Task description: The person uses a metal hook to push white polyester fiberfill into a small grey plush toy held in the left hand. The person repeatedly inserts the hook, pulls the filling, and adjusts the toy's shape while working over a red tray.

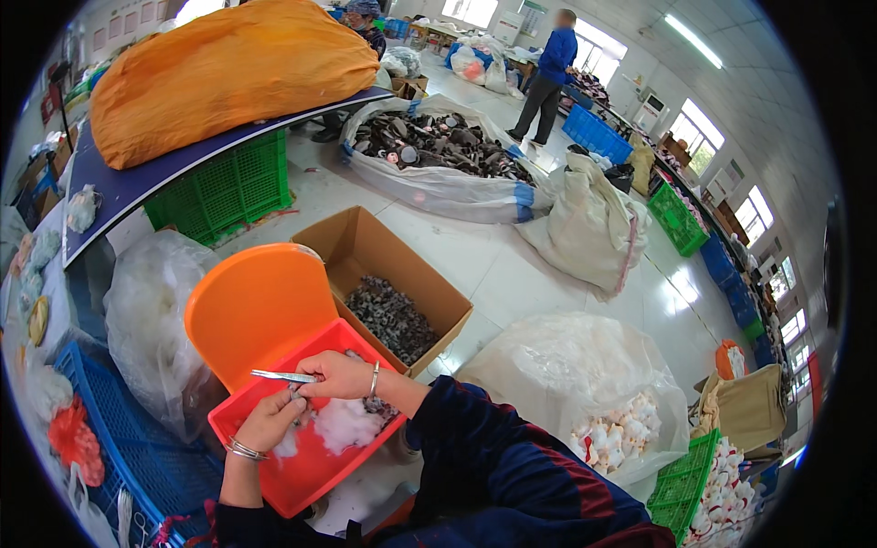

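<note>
Over a red plastic tray (301, 498) my two hands meet. My right hand (340, 374) is closed around a slim silver metal tool (281, 375), whose narrow end points left; its exact kind is hard to make out. Just below it, my left hand (265, 422) pinches a small grey fabric piece (296, 393), mostly hidden by the fingers. White fluffy stuffing (347, 426) lies in the tray beside my hands, with small grey pieces (382, 407) around its right side.
An orange chair back (260, 306) and a cardboard box (343, 242) of grey pieces stand beyond the tray. A blue crate (146, 466) is at left. Plastic bags (566, 365) and a green crate (681, 484) sit at right. Farther off, a person (553, 68) stands.
</note>
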Demonstrator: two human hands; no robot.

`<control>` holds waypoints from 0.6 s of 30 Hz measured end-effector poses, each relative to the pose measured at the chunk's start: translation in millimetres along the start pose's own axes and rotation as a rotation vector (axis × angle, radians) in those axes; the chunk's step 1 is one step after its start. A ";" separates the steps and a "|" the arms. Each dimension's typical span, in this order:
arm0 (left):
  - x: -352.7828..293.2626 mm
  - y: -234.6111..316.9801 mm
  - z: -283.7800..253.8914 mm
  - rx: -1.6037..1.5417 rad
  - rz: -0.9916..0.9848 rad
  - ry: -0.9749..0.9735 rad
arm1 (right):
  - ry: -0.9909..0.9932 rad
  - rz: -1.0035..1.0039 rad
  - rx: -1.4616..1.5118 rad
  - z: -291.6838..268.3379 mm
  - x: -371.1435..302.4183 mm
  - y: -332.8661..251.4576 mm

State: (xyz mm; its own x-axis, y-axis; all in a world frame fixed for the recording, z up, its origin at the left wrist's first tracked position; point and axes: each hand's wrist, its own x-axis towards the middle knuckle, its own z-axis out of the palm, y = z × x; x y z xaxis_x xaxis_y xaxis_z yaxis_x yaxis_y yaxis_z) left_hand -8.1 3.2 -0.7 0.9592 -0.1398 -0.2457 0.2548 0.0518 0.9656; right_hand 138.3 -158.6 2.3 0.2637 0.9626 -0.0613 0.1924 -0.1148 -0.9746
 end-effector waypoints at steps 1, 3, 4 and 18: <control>0.5 1.4 0.2 -0.017 -0.009 0.009 | -0.003 0.005 0.060 1.6 -0.2 -3.2; 0.8 2.6 -0.1 -0.050 -0.027 0.028 | -0.010 0.015 0.179 5.1 -0.1 -10.7; 0.9 1.0 -0.2 -0.053 -0.027 0.032 | -0.009 0.013 0.195 5.6 -0.4 -11.0; -14.6 18.0 -7.2 -0.128 -0.090 0.041 | 0.393 -0.012 -0.078 -33.4 -8.0 -7.4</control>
State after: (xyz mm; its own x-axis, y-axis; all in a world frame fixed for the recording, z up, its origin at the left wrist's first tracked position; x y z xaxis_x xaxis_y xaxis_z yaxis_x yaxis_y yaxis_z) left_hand -16.6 13.3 19.6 0.9354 -0.1092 -0.3363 0.3508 0.1668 0.9215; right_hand 166.4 -173.6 17.2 0.5999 0.7984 0.0517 0.2644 -0.1368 -0.9547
